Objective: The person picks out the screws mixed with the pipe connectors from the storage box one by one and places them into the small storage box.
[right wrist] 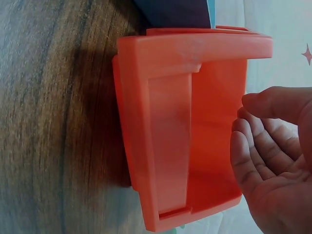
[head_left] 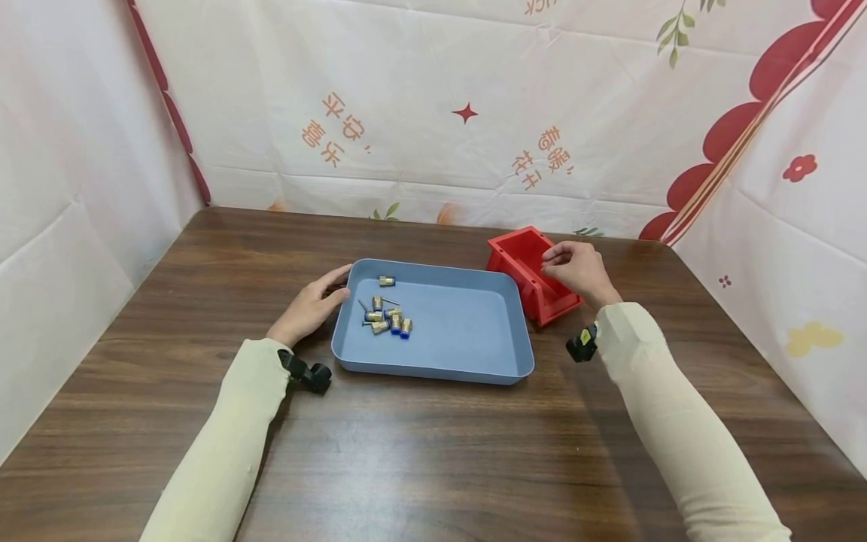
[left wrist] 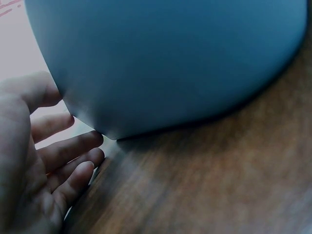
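A blue tray (head_left: 460, 316) lies on the table with several brass-and-blue threaded fittings (head_left: 396, 324) and a few screws (head_left: 390, 301) in its left part. My left hand (head_left: 313, 307) rests at the tray's left end, its loosely bent fingers touching the outer wall, as the left wrist view also shows. Over the red bin (head_left: 521, 277), to the right of the tray, hovers my right hand (head_left: 579, 269). Its fingers are loosely bent and the thumb is close to them; in the right wrist view nothing shows between them. Part of the bin's inside is hidden by this hand.
The red bin stands against the tray's right end. Underneath is a brown wooden table (head_left: 433, 452), with a printed white cloth (head_left: 420, 98) hanging behind it and at both sides. Each wrist carries a small black camera (head_left: 314, 376).
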